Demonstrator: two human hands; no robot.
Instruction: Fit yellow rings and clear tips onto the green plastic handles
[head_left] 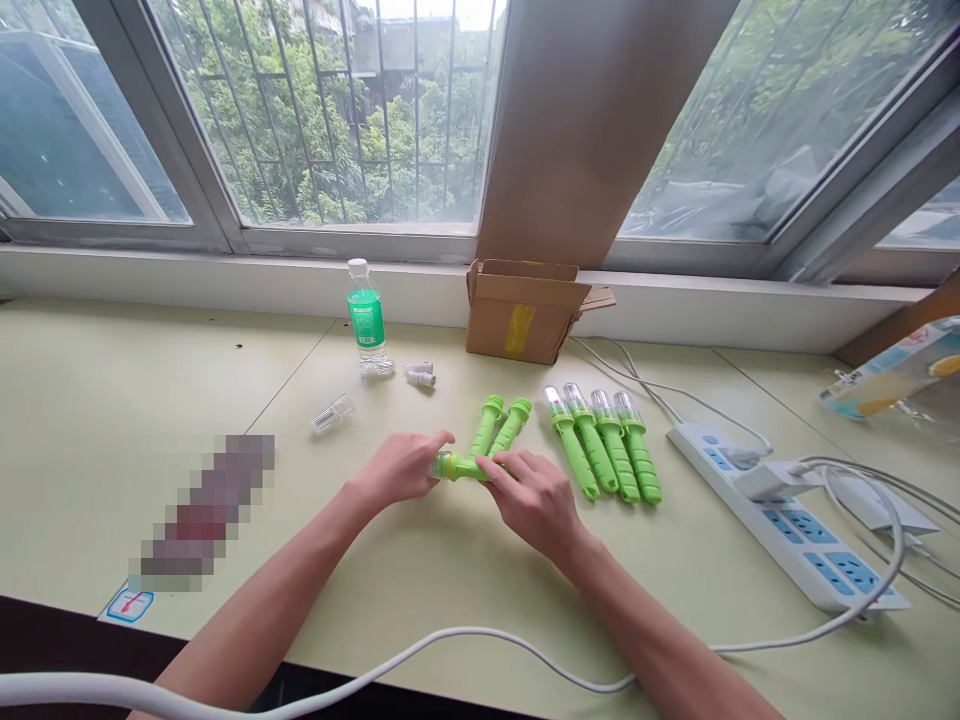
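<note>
Head view: both hands, left hand point(401, 467) and right hand point(534, 503), grip one green tube point(463, 466); cardboard box point(523, 315) contents hidden.

Green tubes point(604, 445), brown box point(525, 310), white cable point(450, 645).

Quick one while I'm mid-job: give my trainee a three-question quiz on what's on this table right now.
1. True or false: both hands, left hand and right hand, hold the same green tool.
2. How many capped green tools lie in the row right of the hands?
3. What stands nearest the cardboard box: A) water bottle B) power strip?

Key: 1 true; 2 four; 3 A.
</note>
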